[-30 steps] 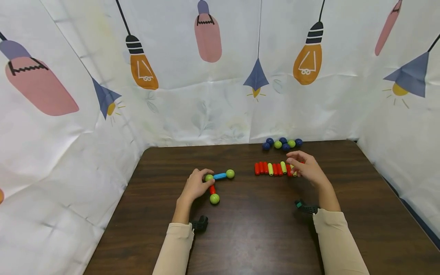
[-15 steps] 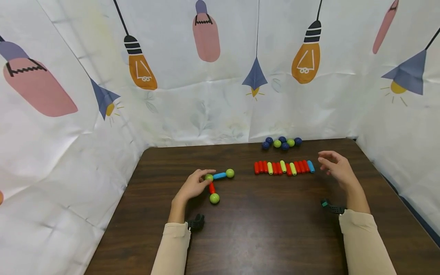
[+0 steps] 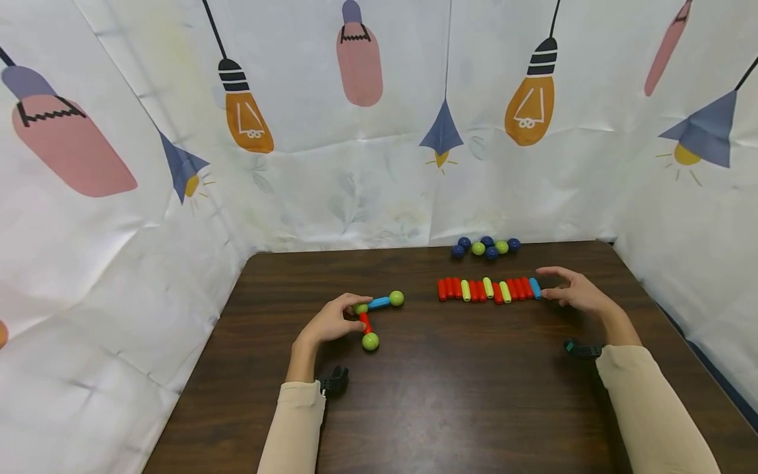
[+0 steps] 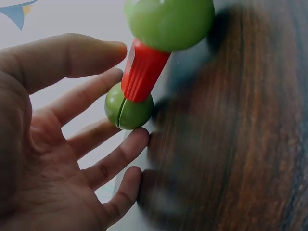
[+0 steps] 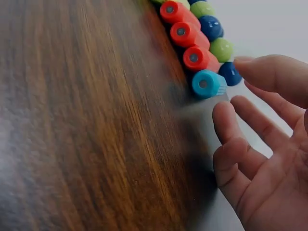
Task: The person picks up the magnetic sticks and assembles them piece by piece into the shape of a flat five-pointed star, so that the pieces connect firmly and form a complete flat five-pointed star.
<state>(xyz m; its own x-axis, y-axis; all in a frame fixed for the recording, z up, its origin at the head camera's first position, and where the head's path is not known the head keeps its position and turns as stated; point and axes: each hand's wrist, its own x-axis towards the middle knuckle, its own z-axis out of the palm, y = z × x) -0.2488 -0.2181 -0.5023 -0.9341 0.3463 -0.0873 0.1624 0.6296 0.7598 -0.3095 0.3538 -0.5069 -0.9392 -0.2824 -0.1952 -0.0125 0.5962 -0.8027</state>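
Observation:
In the head view, my left hand [image 3: 331,320] is beside an angled piece made of green balls and two rods. Its thumb is right at the red rod [image 4: 144,72], and its loosely bent fingers lie near the corner green ball [image 4: 129,107]. A blue rod [image 3: 379,303] leads from that corner to another green ball [image 3: 397,298]; a third green ball [image 3: 370,342] ends the red rod. My right hand [image 3: 577,293] has its thumb and fingers apart, close to the light-blue rod [image 5: 207,84] at the right end of a row of rods.
The row of red and yellow rods [image 3: 474,290] lies side by side on the dark wooden table [image 3: 438,395]. Behind it sit several dark-blue and green balls [image 3: 491,253] near the far edge. A printed white cloth [image 3: 379,197] hangs around the table's back and sides.
My right hand moved right from over the row, uncovering its end, then came back slightly to the light-blue rod. My left hand shifted a little toward me, its thumb now by the red rod.

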